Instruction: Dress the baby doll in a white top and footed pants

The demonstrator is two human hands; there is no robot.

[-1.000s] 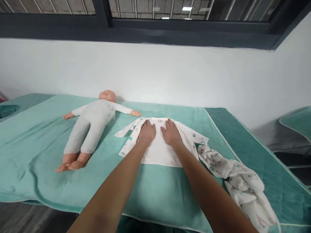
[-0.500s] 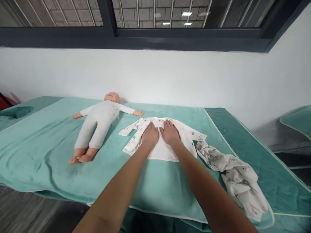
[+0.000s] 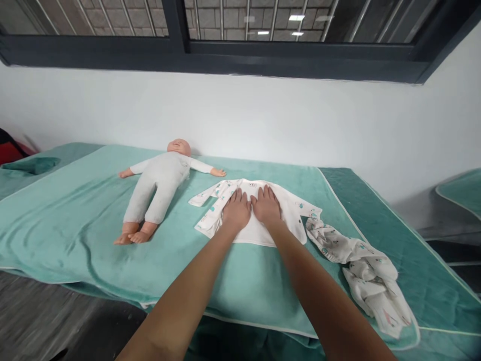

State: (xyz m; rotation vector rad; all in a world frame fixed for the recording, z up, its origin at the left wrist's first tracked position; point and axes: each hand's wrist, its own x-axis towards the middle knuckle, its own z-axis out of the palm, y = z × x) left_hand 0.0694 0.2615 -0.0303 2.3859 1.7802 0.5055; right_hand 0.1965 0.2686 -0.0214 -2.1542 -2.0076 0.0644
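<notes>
A small white baby shirt point(image 3: 255, 235) with coloured prints on its sleeves lies spread open on the green blanket point(image 3: 180, 265). My left hand point(image 3: 236, 208) rests flat on the shirt's inside, left of its middle, fingers stretched toward the collar. Beside it, my right hand point(image 3: 266, 204) lies flat just right of the middle, the two thumbs close together. Left of the shirt a baby doll point(image 3: 161, 175) in a white body suit lies on its back, arms spread. Crumpled printed baby pants point(image 3: 366, 271) lie to the right, touching the shirt's right sleeve.
A white wall point(image 3: 240, 115) rises behind the bed, under a dark window frame point(image 3: 300, 60) with metal bars outside. Darker green bedding point(image 3: 406, 260) covers the right side. At the far left is a red and black object point(image 3: 9, 150).
The view has shifted slightly, so the scene sits a little further right. Both hands stay flat on the shirt, slightly lower relative to its collar.
</notes>
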